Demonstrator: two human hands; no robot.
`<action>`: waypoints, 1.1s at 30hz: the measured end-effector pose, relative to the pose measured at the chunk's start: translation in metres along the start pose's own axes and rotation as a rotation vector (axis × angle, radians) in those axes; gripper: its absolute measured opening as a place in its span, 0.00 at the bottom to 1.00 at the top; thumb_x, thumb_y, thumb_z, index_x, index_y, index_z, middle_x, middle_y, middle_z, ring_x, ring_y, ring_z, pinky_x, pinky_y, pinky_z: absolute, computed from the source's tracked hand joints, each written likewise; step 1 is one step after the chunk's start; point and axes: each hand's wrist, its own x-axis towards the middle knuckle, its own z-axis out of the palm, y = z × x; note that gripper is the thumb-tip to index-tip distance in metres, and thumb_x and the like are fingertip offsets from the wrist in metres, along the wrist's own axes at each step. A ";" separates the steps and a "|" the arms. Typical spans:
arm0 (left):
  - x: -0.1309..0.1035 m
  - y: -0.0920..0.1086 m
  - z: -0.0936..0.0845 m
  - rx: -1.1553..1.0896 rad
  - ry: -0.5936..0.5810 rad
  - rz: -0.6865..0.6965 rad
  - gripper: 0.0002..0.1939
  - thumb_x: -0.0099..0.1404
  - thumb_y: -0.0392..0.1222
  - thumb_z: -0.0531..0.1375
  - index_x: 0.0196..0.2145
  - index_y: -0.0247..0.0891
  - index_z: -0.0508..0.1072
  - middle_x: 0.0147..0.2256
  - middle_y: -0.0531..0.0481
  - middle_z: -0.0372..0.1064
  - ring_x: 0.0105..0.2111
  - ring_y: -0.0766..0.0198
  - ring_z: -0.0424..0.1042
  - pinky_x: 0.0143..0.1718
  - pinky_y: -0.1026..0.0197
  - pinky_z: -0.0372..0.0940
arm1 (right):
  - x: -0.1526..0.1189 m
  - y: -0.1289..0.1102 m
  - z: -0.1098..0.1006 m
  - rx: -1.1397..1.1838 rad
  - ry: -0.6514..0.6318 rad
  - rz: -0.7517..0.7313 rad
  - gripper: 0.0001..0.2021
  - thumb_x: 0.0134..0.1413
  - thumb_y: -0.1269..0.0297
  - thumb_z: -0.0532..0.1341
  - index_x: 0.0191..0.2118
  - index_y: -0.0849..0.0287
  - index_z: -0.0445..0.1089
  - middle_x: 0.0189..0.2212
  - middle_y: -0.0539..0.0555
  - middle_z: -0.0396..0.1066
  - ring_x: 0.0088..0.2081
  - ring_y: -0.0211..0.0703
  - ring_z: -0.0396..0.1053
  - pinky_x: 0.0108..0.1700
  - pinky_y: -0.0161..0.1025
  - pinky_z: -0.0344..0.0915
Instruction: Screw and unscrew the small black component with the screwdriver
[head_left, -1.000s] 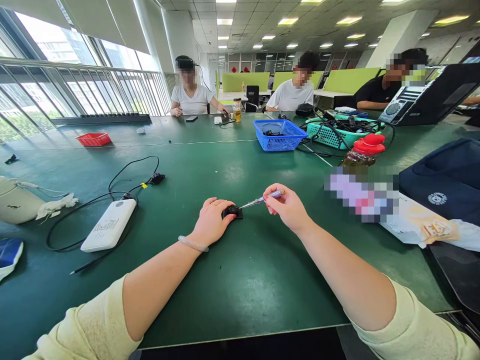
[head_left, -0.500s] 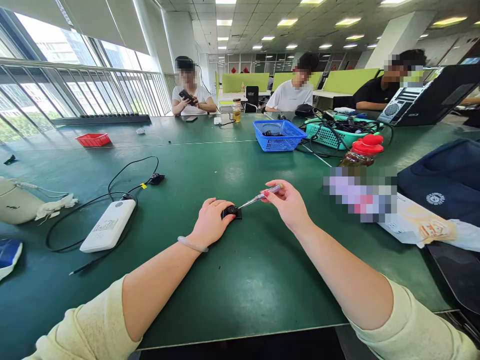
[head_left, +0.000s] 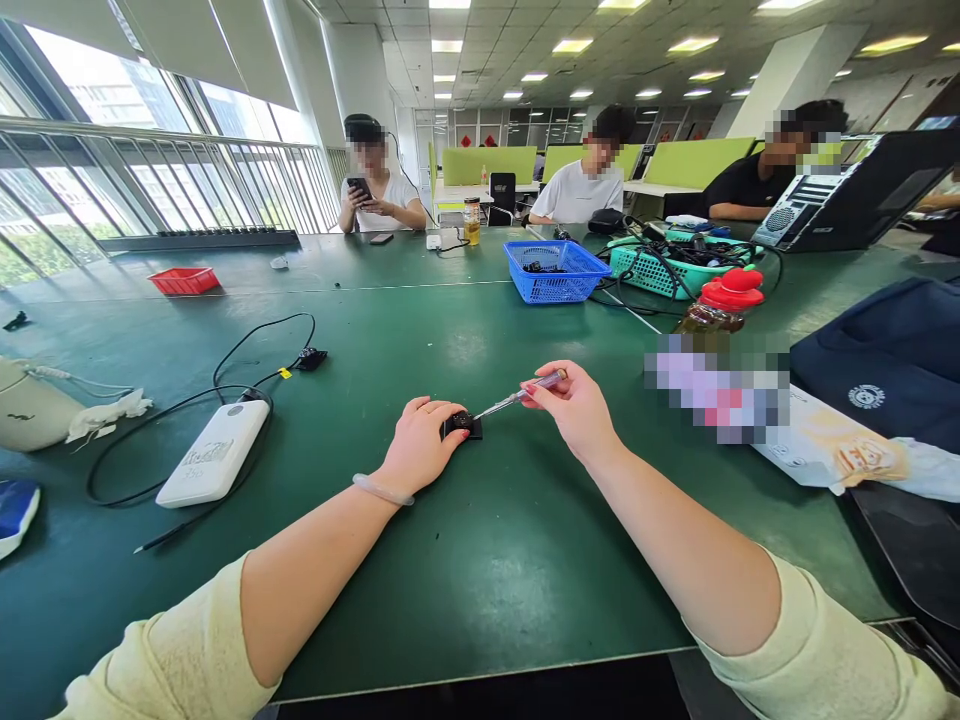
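Note:
My left hand (head_left: 422, 437) is closed around a small black part (head_left: 463, 424) with a flat square base, which rests on the green tabletop (head_left: 480, 560). The fingers cover much of it, so its exact kind is hidden. In my right hand (head_left: 576, 405) is a slim screwdriver (head_left: 517, 396) with a clear handle, pinched between thumb and fingers. Its metal shaft slants down to the left, and the tip meets the black part or lies right beside it; I cannot tell which.
Left of my hands lie a white power bank (head_left: 215, 452) and a black cable (head_left: 225, 362). Farther back stand a red tray (head_left: 184, 282), a blue basket (head_left: 556, 275) and a green basket (head_left: 652, 272). A red-lidded bottle (head_left: 724, 300) and dark bag (head_left: 885, 350) sit right. Several people sit opposite.
My hands, the screwdriver and the black part keep nearly the same position. Across the table, the person at left has raised the phone a little and moved it left.

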 end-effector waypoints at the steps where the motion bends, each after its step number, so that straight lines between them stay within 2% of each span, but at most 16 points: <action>1: 0.000 0.000 0.000 -0.002 0.000 0.003 0.11 0.68 0.43 0.59 0.47 0.44 0.76 0.51 0.50 0.77 0.55 0.53 0.70 0.68 0.44 0.53 | 0.000 -0.001 0.000 -0.013 0.001 0.004 0.28 0.33 0.45 0.77 0.35 0.56 0.67 0.30 0.50 0.77 0.34 0.45 0.79 0.45 0.48 0.79; 4: 0.000 0.001 -0.001 -0.003 -0.007 0.001 0.11 0.69 0.43 0.59 0.47 0.44 0.76 0.51 0.50 0.77 0.55 0.53 0.70 0.68 0.44 0.53 | -0.001 -0.004 0.001 -0.018 -0.003 0.014 0.29 0.31 0.43 0.77 0.32 0.56 0.67 0.27 0.49 0.75 0.31 0.45 0.79 0.42 0.47 0.80; 6: -0.001 0.001 -0.001 -0.002 -0.009 -0.004 0.11 0.69 0.43 0.59 0.47 0.44 0.75 0.51 0.50 0.77 0.55 0.53 0.70 0.68 0.44 0.53 | -0.002 -0.006 0.002 0.000 -0.015 0.016 0.29 0.30 0.43 0.77 0.33 0.56 0.68 0.29 0.50 0.76 0.33 0.45 0.79 0.44 0.47 0.79; 10: -0.001 0.000 0.000 0.000 0.005 -0.005 0.11 0.69 0.43 0.59 0.47 0.44 0.76 0.51 0.49 0.77 0.56 0.52 0.69 0.68 0.43 0.54 | -0.004 -0.008 0.003 0.040 -0.030 0.004 0.30 0.32 0.44 0.77 0.39 0.55 0.68 0.34 0.52 0.79 0.38 0.46 0.79 0.50 0.50 0.78; 15: 0.000 0.000 -0.001 -0.007 0.001 -0.007 0.11 0.69 0.43 0.59 0.47 0.44 0.76 0.51 0.49 0.77 0.56 0.52 0.69 0.68 0.43 0.54 | -0.007 -0.005 0.005 -0.030 -0.002 -0.046 0.30 0.40 0.47 0.74 0.47 0.54 0.68 0.37 0.53 0.79 0.38 0.45 0.79 0.51 0.52 0.77; 20: 0.000 0.000 -0.001 0.001 -0.004 -0.009 0.11 0.68 0.42 0.60 0.47 0.44 0.76 0.51 0.50 0.77 0.56 0.52 0.70 0.68 0.43 0.54 | -0.009 -0.005 0.004 -0.090 -0.086 -0.134 0.27 0.52 0.47 0.68 0.55 0.51 0.67 0.52 0.56 0.75 0.43 0.45 0.79 0.54 0.52 0.76; 23: -0.001 0.000 -0.001 0.006 -0.007 -0.012 0.11 0.69 0.42 0.59 0.48 0.44 0.76 0.51 0.50 0.77 0.56 0.52 0.69 0.68 0.44 0.54 | -0.011 -0.008 0.004 -0.077 -0.127 -0.164 0.26 0.55 0.49 0.67 0.58 0.48 0.66 0.57 0.55 0.71 0.47 0.47 0.78 0.58 0.54 0.73; 26: -0.001 0.000 0.000 0.007 -0.008 -0.018 0.11 0.69 0.42 0.59 0.48 0.44 0.75 0.51 0.50 0.76 0.57 0.52 0.68 0.68 0.44 0.53 | -0.012 -0.012 0.005 -0.097 -0.095 -0.145 0.24 0.52 0.49 0.68 0.54 0.50 0.70 0.48 0.55 0.77 0.46 0.48 0.78 0.58 0.54 0.72; 29: -0.001 0.000 0.000 0.003 -0.014 -0.033 0.11 0.69 0.42 0.60 0.48 0.43 0.76 0.52 0.50 0.76 0.58 0.51 0.67 0.68 0.43 0.54 | -0.012 -0.015 0.005 -0.132 -0.050 -0.108 0.21 0.46 0.48 0.72 0.43 0.53 0.74 0.36 0.53 0.78 0.41 0.48 0.78 0.53 0.52 0.75; 31: -0.002 -0.001 0.000 0.004 -0.016 -0.041 0.12 0.69 0.43 0.60 0.49 0.43 0.76 0.53 0.50 0.76 0.60 0.48 0.65 0.67 0.42 0.54 | -0.011 -0.017 0.004 -0.159 -0.032 -0.085 0.20 0.42 0.47 0.74 0.37 0.55 0.74 0.33 0.53 0.77 0.38 0.47 0.77 0.50 0.51 0.76; 33: -0.002 -0.001 0.000 0.005 -0.018 -0.052 0.12 0.69 0.44 0.60 0.49 0.43 0.76 0.53 0.50 0.75 0.61 0.47 0.63 0.67 0.41 0.55 | -0.010 -0.017 0.003 -0.162 -0.031 -0.071 0.21 0.40 0.46 0.74 0.34 0.55 0.74 0.31 0.53 0.77 0.36 0.47 0.77 0.49 0.50 0.76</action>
